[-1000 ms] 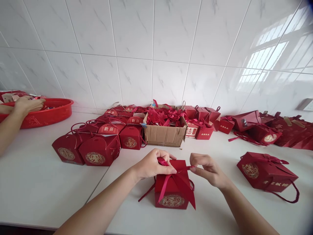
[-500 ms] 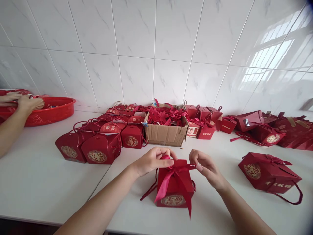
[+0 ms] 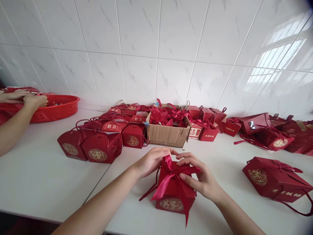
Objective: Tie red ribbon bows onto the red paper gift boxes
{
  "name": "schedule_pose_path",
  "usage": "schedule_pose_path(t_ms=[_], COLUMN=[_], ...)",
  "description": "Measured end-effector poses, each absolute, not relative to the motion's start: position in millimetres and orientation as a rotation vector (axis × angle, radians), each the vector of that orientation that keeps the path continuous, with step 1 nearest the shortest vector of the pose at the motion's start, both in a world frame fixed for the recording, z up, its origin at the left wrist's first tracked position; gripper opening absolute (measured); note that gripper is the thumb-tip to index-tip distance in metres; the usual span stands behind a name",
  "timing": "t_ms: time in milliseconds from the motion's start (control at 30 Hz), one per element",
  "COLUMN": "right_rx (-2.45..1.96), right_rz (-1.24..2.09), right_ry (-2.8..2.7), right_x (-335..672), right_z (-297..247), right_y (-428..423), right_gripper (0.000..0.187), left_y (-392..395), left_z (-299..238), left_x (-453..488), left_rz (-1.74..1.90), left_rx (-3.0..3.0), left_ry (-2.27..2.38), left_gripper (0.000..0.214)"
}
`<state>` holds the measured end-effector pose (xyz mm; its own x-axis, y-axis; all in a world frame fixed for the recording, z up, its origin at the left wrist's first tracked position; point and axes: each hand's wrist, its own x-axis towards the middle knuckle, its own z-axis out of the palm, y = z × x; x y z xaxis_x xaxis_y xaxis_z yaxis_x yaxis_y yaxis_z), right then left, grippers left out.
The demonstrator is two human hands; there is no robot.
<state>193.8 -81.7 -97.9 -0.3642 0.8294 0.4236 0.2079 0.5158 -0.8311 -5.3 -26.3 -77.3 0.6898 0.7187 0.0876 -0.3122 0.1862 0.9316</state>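
Note:
A red gift box with a gold emblem stands in front of me, twisted rope handles hanging at its sides. Across its top lies a shiny red ribbon tied in a bow, its two tails falling down the front. My left hand pinches the bow's left loop, which is pulled up. Over the right side of the bow curls my right hand, its thumb at the knot and its fingers above on the ribbon. The right loop pokes out beneath those fingers. Some fingertips of the left hand are hidden.
Behind the box, a cardboard box holds many red ribbons. Red gift boxes are grouped left of it, more at its right. A bowed box lies at right. Another person's hands work over a red basin.
My right hand has moved left from the end of the right loop onto the knot. My left hand has drawn the left loop upward. The view has shifted slightly.

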Motion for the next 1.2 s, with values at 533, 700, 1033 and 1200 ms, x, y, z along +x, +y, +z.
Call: schedule_pose_path(t_ms=[533,700,1033,1200], right_rx=[-0.863,-0.856,-1.058,-1.115], right_rz=[1.054,1.073,0.844,0.786], right_ry=[-1.760,-1.744,-1.618,-1.528], right_x=[184.8,186.8,209.5,212.0], right_z=[-96.0,-99.3,-101.2,-98.7], right_y=[-86.7,-84.9,-64.3,-60.6], right_gripper=[0.014,0.012,0.022,0.027], left_y=[-31.8,-31.9,-31.1,-32.9], left_z=[-76.6,-80.8,-82.2,-91.3], left_x=[-3.5,-0.8,0.0,6.4], left_rz=[0.740,0.732,1.005,1.025], left_rx=[1.235,1.375,1.896,2.105], left_ry=[0.415,0.547,0.791,0.775], left_gripper=[0.027,0.035,0.031,0.024])
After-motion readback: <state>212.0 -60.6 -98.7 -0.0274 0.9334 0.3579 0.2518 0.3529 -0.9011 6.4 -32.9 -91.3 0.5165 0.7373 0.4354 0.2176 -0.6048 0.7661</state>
